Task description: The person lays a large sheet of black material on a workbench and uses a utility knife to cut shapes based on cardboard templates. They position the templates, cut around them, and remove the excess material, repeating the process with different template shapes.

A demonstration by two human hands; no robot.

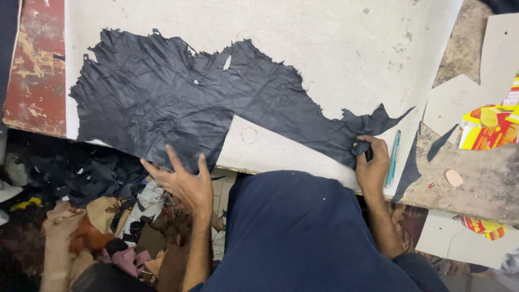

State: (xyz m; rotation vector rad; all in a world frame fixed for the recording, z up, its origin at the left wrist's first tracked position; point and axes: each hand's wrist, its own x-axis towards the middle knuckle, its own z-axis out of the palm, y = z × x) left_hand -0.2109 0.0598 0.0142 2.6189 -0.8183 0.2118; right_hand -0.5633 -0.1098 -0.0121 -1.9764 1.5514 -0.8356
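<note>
At the far left we see a worn red table edge (32,70) and, below it on the floor, a heap of leather scraps (102,227) in black, tan, brown and pink. Over the pale cutting board (335,48) lies a black leather hide (178,97), flat but creased, its border ragged and torn, with a small hole or two near the middle; its lower left part reaches the board's near edge. Our left hand (184,181) hovers just below that edge with the fingers spread wide and nothing between them; it is close to the hide, though we cannot tell whether the fingertips touch it. A dark blue garment (303,232) fills the middle foreground. Further right, the hide narrows to a thin tail, and there our right hand (372,159) pinches a bunched fold of it between thumb and fingers, with a small dark object partly hidden in the grip. We judge the hide thin, light and limp: it will drape and wrinkle rather than hold shape, and the frayed tips could tear, so the sounder places to hold are the broad left body and the fold already gripped. Just beside the right hand lies a teal pen (393,157), then dark offcuts (411,167), pale card patterns (459,103) and a yellow-and-red packet (486,127).
</note>
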